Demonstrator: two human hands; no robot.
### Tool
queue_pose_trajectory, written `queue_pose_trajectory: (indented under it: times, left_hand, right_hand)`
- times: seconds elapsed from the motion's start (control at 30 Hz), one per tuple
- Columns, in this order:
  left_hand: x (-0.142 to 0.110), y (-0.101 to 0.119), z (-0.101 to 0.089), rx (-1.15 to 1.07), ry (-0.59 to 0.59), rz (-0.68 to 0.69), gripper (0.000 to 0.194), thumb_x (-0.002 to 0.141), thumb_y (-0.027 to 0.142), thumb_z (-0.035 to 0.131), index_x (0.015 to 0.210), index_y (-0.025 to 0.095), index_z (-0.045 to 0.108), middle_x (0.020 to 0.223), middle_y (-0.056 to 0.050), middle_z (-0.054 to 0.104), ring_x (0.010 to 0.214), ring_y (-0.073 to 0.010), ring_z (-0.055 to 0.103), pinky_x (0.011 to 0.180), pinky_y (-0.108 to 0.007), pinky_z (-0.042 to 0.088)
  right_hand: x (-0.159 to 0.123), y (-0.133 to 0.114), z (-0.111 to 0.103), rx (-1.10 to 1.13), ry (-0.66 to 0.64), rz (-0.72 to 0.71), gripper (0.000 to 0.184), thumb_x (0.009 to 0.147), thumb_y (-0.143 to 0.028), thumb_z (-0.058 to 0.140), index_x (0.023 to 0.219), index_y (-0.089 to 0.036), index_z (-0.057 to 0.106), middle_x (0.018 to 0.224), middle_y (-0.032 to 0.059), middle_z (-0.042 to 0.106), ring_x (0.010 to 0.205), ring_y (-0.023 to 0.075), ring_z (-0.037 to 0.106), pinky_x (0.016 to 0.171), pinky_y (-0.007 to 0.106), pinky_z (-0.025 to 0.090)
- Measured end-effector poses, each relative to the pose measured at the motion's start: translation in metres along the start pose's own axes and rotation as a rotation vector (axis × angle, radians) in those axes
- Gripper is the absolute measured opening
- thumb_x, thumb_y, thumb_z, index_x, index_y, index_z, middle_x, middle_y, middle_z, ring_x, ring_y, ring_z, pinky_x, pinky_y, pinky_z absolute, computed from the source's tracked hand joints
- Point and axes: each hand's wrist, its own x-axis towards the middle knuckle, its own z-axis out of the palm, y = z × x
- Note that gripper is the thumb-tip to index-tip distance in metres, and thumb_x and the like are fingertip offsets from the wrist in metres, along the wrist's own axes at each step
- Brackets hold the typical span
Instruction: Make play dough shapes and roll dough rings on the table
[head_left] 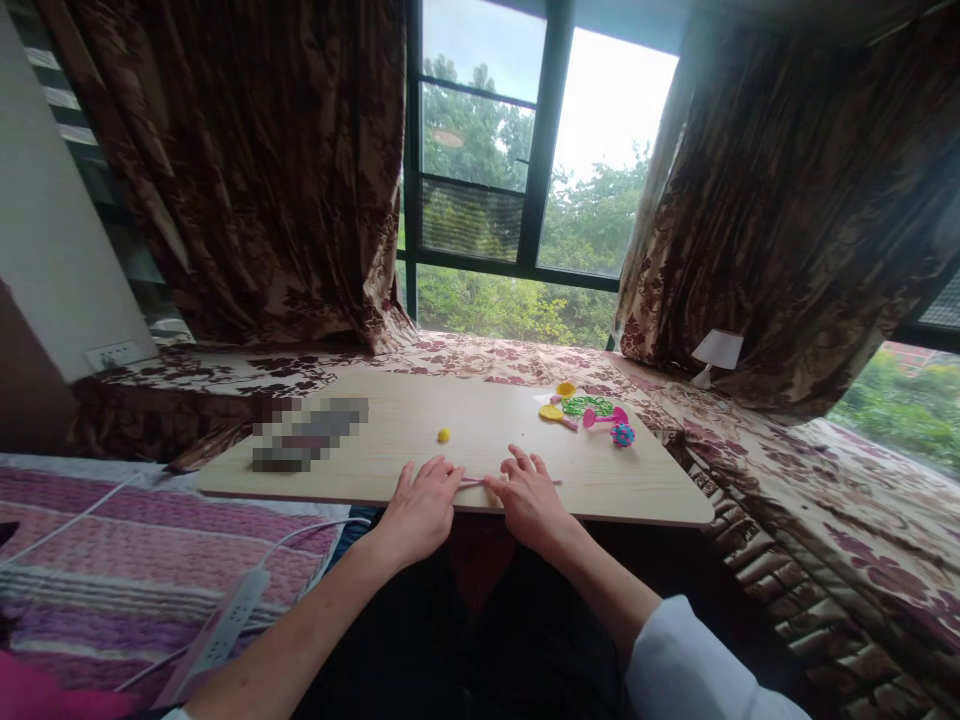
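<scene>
Along the near edge of the surface (375, 440) lies one rod (472, 482), left hand (426, 503) and right hand (529, 496) over it, palms down, fingers extended, apparently steadying it; ball (443, 435) and toys (587, 407) sit beyond, seemingly out of their way.

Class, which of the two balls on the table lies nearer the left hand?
The yellow ball, lying by itself; the blue, pink-spotted ball lies farther right, beside the pink toy.

A pale wood-grain table (397, 402) carries a pixelated dark object (311, 435), a yellow ball (443, 435), a thin pinkish stick (472, 482), yellow pieces (551, 412), a pink piece (589, 417), a blue studded ball (622, 435) and what may be green netting (585, 406).
</scene>
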Motion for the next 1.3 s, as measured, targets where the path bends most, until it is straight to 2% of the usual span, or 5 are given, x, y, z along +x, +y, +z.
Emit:
queue_pose_trajectory:
  times: [0.43,0.67,0.9,1.07,1.3]
  left_hand:
    - [-0.008,0.005,0.000,0.029,0.040,0.096,0.049,0.075,0.011,0.035,0.120,0.025,0.046,0.114,-0.007,0.052,0.124,-0.0218,0.029,0.104,-0.047,0.012]
    - [0.007,0.006,0.002,0.065,-0.008,0.028,0.053,0.069,0.009,0.038,0.120,0.019,0.046,0.119,-0.010,0.050,0.123,-0.0233,0.031,0.103,-0.050,0.014]
    - [-0.011,0.012,0.006,0.092,0.046,0.055,0.055,0.071,0.007,0.036,0.124,0.019,0.042,0.122,-0.010,0.048,0.126,-0.0218,0.026,0.104,-0.048,0.009]
    - [0.004,0.010,0.002,0.098,-0.007,0.003,0.050,0.071,0.009,0.037,0.120,0.018,0.046,0.121,-0.011,0.049,0.125,-0.0231,0.028,0.103,-0.050,0.012]
    - [-0.014,0.010,0.005,0.115,0.059,0.068,0.054,0.071,0.007,0.036,0.123,0.018,0.043,0.123,-0.010,0.048,0.126,-0.0221,0.026,0.104,-0.048,0.010]
  right_hand:
    - [-0.001,-0.013,0.003,-0.044,0.027,-0.071,0.036,0.081,-0.017,0.038,0.114,-0.020,0.053,0.117,0.0118,0.047,0.129,0.0252,0.015,0.100,0.045,0.015]
    - [0.014,-0.012,0.003,-0.060,-0.007,0.011,0.034,0.084,-0.019,0.033,0.109,-0.020,0.056,0.120,0.0123,0.046,0.128,0.0260,0.018,0.098,0.047,0.019]
    - [-0.002,-0.013,0.008,-0.052,0.003,-0.002,0.040,0.082,-0.018,0.037,0.120,-0.022,0.047,0.124,0.0120,0.042,0.130,0.0259,0.013,0.099,0.047,0.016]
    - [0.012,-0.009,0.007,-0.055,-0.027,0.046,0.036,0.085,-0.020,0.032,0.116,-0.023,0.051,0.122,0.0125,0.044,0.129,0.0259,0.016,0.097,0.048,0.018]
    - [-0.008,-0.010,0.013,-0.046,0.009,0.015,0.043,0.082,-0.019,0.036,0.124,-0.023,0.042,0.126,0.0121,0.040,0.130,0.0262,0.011,0.098,0.048,0.017]
